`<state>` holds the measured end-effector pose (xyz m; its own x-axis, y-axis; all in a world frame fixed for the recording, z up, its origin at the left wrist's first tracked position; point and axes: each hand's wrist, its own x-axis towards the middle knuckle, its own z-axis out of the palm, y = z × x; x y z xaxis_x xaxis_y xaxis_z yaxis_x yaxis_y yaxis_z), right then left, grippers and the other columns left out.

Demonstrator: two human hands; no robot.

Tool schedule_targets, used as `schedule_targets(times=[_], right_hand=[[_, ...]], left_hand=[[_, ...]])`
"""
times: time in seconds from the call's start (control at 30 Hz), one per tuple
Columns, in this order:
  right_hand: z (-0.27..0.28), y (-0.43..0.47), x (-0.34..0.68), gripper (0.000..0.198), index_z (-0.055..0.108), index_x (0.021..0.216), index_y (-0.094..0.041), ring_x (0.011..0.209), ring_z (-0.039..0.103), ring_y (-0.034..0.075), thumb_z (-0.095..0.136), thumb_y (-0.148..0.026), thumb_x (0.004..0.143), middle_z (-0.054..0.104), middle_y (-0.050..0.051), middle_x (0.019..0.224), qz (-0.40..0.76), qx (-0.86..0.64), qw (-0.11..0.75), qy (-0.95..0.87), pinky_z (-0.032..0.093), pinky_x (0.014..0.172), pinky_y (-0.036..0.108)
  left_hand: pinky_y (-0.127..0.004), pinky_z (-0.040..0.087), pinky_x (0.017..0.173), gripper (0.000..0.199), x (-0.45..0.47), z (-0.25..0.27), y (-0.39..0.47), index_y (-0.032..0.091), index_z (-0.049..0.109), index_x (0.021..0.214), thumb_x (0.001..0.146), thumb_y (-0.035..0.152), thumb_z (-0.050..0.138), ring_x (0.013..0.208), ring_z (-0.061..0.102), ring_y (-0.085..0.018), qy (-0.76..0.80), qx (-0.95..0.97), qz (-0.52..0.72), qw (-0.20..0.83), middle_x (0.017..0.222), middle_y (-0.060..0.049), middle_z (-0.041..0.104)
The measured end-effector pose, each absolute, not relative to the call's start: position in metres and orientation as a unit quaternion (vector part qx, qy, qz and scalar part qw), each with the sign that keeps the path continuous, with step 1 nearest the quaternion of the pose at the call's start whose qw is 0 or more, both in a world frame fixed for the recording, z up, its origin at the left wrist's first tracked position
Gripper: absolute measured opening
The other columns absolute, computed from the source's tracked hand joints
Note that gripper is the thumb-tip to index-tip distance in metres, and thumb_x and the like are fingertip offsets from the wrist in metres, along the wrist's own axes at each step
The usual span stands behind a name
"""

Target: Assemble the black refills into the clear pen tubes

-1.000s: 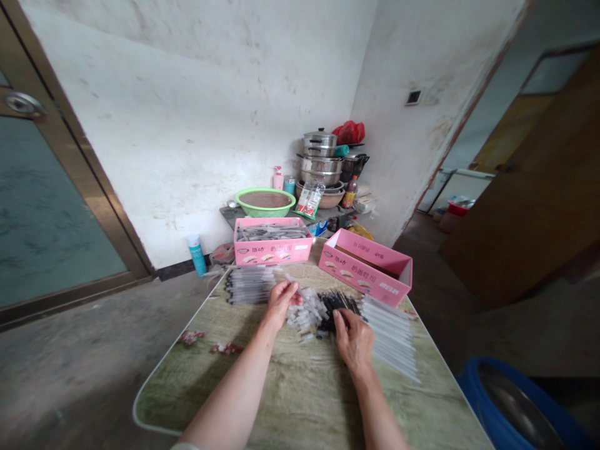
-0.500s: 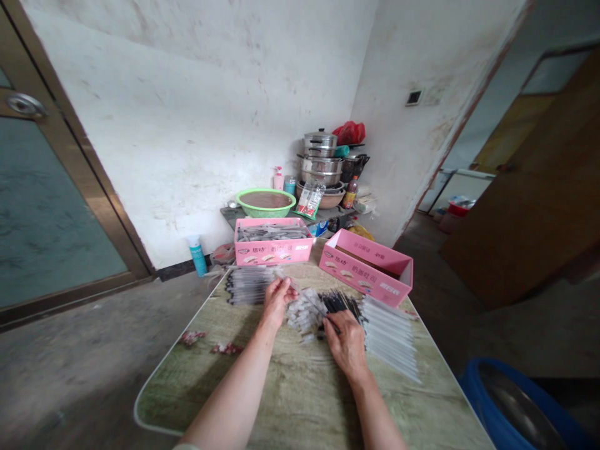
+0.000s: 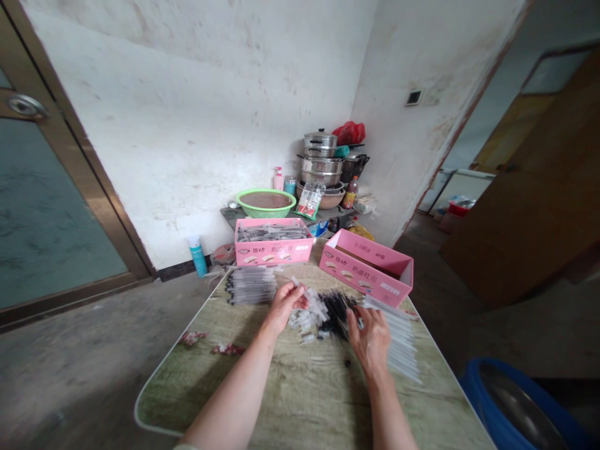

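Note:
My left hand (image 3: 287, 305) is closed in a pinch around a slim translucent pen part (image 3: 295, 282), its tip poking out past the fingertips. Beside it lies a heap of short translucent caps (image 3: 307, 319). My right hand (image 3: 370, 334) bends over a pile of thin black pieces (image 3: 336, 312), fingers pinched together; what they grip is mostly hidden. Long clear tubes (image 3: 398, 347) lie side by side just right of that hand. At the left, pens with black ends (image 3: 252, 286) rest in a neat stack.
A pink box (image 3: 274, 253) full of pens stands at the table's back, and another pink box (image 3: 365, 269) sits to its right. Behind are a green basin (image 3: 265, 211) and stacked steel pots (image 3: 321, 165). A blue tub (image 3: 520, 400) stands beside the table (image 3: 281, 400).
My right hand has moved right, from the caps towards the clear tubes. My left hand has shifted slightly right and down. A small black piece now shows on the table near the right wrist.

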<state>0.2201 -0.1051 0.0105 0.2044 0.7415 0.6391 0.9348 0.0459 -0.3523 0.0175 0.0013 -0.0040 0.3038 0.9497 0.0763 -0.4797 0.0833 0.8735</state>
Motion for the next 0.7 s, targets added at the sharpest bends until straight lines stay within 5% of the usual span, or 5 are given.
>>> schedule_targets(times=[0.1,0.2,0.4,0.53,0.7], right_hand=[[0.012,-0.104,0.201,0.045,0.071,0.1,-0.014,0.084,0.061,0.023,0.037,-0.044,0.099,0.071,0.013,0.09,0.012,-0.628,0.451,-0.634,0.045,0.076,0.032],[0.013,-0.103,0.184,0.046,0.07,0.103,-0.016,0.07,0.063,0.019,0.036,-0.047,0.099,0.07,0.007,0.078,0.148,-0.609,0.437,-0.645,0.044,0.066,0.027],[0.008,-0.099,0.181,0.049,0.063,0.066,-0.016,0.048,0.046,0.012,0.049,-0.054,0.092,0.055,-0.001,0.05,0.314,-0.56,0.47,-0.606,0.034,0.051,0.023],[0.0,-0.097,0.179,0.052,0.067,0.084,-0.015,0.041,0.041,0.011,0.047,-0.062,0.09,0.053,-0.003,0.047,0.458,-0.522,0.477,-0.54,0.029,0.045,0.022],[0.0,-0.097,0.174,0.053,0.065,0.077,-0.015,0.037,0.025,0.008,0.047,-0.063,0.088,0.039,-0.008,0.039,0.46,-0.511,0.463,-0.559,0.02,0.043,0.022]], left_hand=[[-0.028,0.054,0.06,0.041,0.019,-0.001,-0.005,0.013,0.066,0.091,0.072,0.048,0.077,0.062,0.066,-0.016,0.24,0.476,0.468,0.705,0.075,-0.007,0.07],[-0.027,0.053,0.062,0.037,0.02,0.002,-0.01,0.012,0.069,0.091,0.074,0.044,0.077,0.063,0.065,-0.015,0.223,0.51,0.438,0.706,0.076,-0.007,0.07],[-0.022,0.048,0.056,0.036,0.017,0.006,-0.007,0.013,0.071,0.096,0.073,0.041,0.077,0.061,0.058,-0.012,0.239,0.49,0.491,0.679,0.078,-0.004,0.066],[-0.022,0.046,0.055,0.031,0.015,0.008,-0.007,0.013,0.071,0.086,0.074,0.041,0.076,0.055,0.056,-0.011,0.243,0.497,0.484,0.679,0.068,-0.003,0.063],[-0.022,0.044,0.051,0.034,0.021,0.008,-0.011,0.013,0.07,0.082,0.073,0.045,0.076,0.048,0.055,-0.011,0.26,0.52,0.454,0.676,0.058,-0.002,0.063]])
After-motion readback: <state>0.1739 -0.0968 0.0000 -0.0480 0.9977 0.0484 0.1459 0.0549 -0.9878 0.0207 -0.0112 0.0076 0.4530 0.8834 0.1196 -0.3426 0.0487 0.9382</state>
